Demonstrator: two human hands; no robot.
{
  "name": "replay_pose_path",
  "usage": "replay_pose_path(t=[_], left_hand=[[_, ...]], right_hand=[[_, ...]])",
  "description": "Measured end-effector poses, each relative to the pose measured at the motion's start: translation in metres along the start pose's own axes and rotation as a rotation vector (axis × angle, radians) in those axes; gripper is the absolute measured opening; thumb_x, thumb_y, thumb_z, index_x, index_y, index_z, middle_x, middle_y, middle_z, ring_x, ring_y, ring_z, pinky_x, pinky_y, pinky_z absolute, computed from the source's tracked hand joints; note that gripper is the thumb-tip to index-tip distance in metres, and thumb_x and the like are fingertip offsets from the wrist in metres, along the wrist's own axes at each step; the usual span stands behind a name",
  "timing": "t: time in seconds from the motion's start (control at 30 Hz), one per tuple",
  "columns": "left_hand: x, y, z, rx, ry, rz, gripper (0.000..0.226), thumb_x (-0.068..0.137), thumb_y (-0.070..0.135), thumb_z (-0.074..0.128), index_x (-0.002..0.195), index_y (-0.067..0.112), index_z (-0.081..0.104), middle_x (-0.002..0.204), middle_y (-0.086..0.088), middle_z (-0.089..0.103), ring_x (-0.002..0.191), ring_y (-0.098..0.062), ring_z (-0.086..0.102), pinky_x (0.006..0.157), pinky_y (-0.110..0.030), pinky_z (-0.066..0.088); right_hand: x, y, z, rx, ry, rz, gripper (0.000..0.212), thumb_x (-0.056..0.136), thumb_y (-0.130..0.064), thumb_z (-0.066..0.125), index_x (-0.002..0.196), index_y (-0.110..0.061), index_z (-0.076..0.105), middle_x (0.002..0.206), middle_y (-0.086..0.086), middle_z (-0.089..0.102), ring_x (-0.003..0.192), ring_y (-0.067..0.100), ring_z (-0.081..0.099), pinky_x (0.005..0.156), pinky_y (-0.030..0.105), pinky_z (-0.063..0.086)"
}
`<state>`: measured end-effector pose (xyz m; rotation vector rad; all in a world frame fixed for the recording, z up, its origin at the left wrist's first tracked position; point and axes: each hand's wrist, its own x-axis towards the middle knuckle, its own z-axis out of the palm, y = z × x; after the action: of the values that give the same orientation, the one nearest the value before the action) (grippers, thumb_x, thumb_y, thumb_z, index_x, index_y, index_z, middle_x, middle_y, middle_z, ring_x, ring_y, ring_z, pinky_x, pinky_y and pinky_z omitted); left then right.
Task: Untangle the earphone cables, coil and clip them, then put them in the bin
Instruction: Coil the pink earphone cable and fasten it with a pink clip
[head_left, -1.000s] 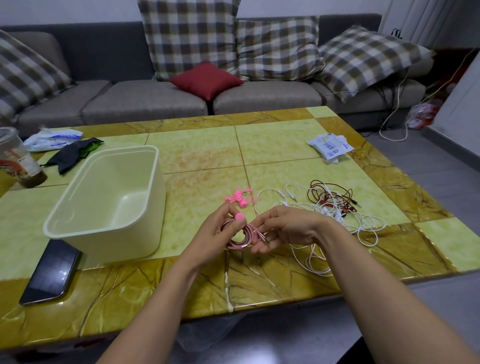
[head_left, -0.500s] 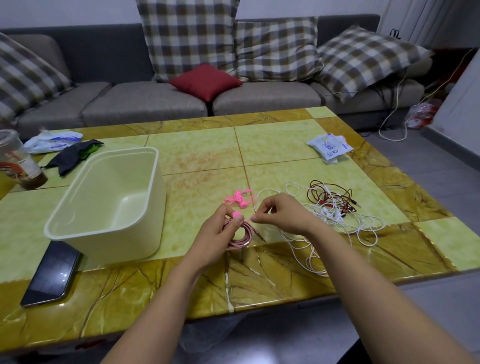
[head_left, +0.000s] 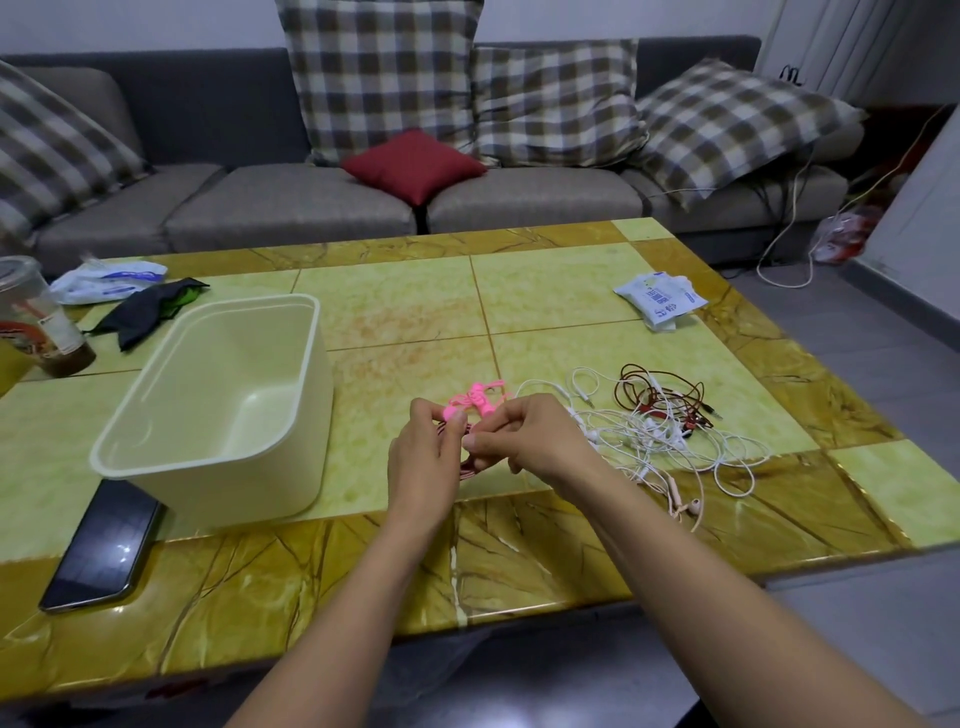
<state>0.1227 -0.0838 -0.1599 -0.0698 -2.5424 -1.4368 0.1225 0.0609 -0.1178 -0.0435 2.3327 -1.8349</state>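
**On the table, near middle: one earphone coil held in two hands**

Between both hands, just above the tabletop: coiled cable, pink with darker stripes, mostly hidden behind the fingers.

- Left hand: thumb and forefinger closed in a narrow pinch on a pink clip at the top of the coil.
- Right hand: fingers curled, thumb and fingertips pinching the coil's right side. The exact contact is hidden. The two hands nearly touch.

Just behind the hands, on the table:
- Spare clips, pink, in a small heap.

Right of the hands:
- White earphones, a loose tangle with loops spreading toward the near edge.
- Dark red cable, tangled, on the far side of the white heap and overlapping it.
- Pale pink earbuds, near the front edge.

Left of the hands, well apart from them:
- Bin, cream plastic, rectangular, upright, open top.
- Phone, flat, dark screen up, just beside the bin's near left corner.

Far left of the table:
- Plastic cup with brown contents.
- Dark cloth.
- White packet.

Far right of the table:
- Tissue packet.

Behind the table:
- Grey sofa with checked cushions.
- Red cushion.
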Motion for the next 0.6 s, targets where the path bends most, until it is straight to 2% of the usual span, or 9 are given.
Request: replay_pose_path(t=[0.13, 0.23, 0.3, 0.37, 0.43, 0.53, 0.6], left_hand=[[-0.003, 0.004, -0.002, -0.051, 0.054, -0.019, 0.023, 0.100, 0.044, 0.043, 0.100, 0.021, 0.045, 0.084, 0.000, 0.066, 0.076, -0.019, 0.067, 0.069, -0.051, 0.055], [-0.003, 0.004, -0.003, -0.108, 0.037, -0.028, 0.021, 0.100, 0.042, 0.044, 0.099, 0.021, 0.045, 0.087, 0.000, 0.067, 0.078, -0.018, 0.068, 0.069, -0.050, 0.057], [-0.004, 0.007, -0.003, -0.161, 0.003, -0.038, 0.021, 0.101, 0.039, 0.045, 0.100, 0.018, 0.046, 0.090, -0.002, 0.069, 0.078, -0.013, 0.070, 0.069, -0.040, 0.060], [-0.005, 0.012, -0.003, -0.215, -0.019, -0.037, 0.022, 0.100, 0.036, 0.045, 0.101, 0.014, 0.046, 0.091, -0.002, 0.071, 0.077, -0.008, 0.070, 0.067, -0.032, 0.059], [-0.006, 0.015, -0.003, -0.272, -0.033, -0.032, 0.023, 0.100, 0.036, 0.046, 0.100, 0.013, 0.047, 0.089, -0.001, 0.071, 0.078, -0.009, 0.071, 0.067, -0.032, 0.059], [-0.006, 0.019, -0.003, -0.340, -0.062, -0.033, 0.020, 0.101, 0.030, 0.046, 0.099, 0.011, 0.047, 0.087, 0.001, 0.070, 0.078, -0.006, 0.070, 0.064, -0.024, 0.056], [-0.006, 0.024, -0.003, -0.372, -0.073, -0.031, 0.018, 0.102, 0.027, 0.046, 0.098, 0.009, 0.047, 0.080, 0.004, 0.067, 0.072, -0.001, 0.067, 0.060, -0.018, 0.052]], right_hand=[[-0.001, 0.002, 0.009, -0.017, 0.031, -0.031, 0.006, 0.081, -0.005, 0.077, 0.079, -0.010, 0.074, 0.073, 0.013, 0.074, 0.069, 0.017, 0.073, 0.049, 0.017, 0.043], [0.002, 0.002, 0.010, -0.055, 0.038, -0.068, 0.007, 0.079, -0.004, 0.077, 0.082, -0.010, 0.076, 0.076, 0.011, 0.075, 0.074, 0.017, 0.074, 0.056, 0.017, 0.050], [0.002, 0.003, 0.008, -0.070, 0.063, -0.100, 0.008, 0.076, -0.001, 0.080, 0.081, -0.006, 0.078, 0.074, 0.006, 0.075, 0.072, 0.013, 0.073, 0.068, 0.021, 0.056], [0.002, 0.002, 0.006, -0.071, 0.072, -0.115, 0.008, 0.074, 0.001, 0.081, 0.080, -0.003, 0.078, 0.068, -0.003, 0.071, 0.064, 0.001, 0.068, 0.066, 0.015, 0.051], [0.002, 0.003, 0.004, -0.101, 0.086, -0.134, 0.006, 0.073, -0.001, 0.082, 0.076, -0.004, 0.077, 0.068, -0.010, 0.065, 0.062, -0.005, 0.060, 0.063, 0.012, 0.047], [0.006, 0.008, 0.004, -0.090, 0.104, -0.148, 0.015, 0.075, -0.002, 0.080, 0.069, -0.011, 0.069, 0.083, 0.003, 0.071, 0.081, 0.016, 0.069, 0.080, 0.032, 0.056], [0.008, 0.010, 0.007, -0.120, 0.131, -0.160, 0.020, 0.076, -0.002, 0.076, 0.066, -0.015, 0.064, 0.078, 0.007, 0.071, 0.074, 0.024, 0.068, 0.073, 0.040, 0.055]])
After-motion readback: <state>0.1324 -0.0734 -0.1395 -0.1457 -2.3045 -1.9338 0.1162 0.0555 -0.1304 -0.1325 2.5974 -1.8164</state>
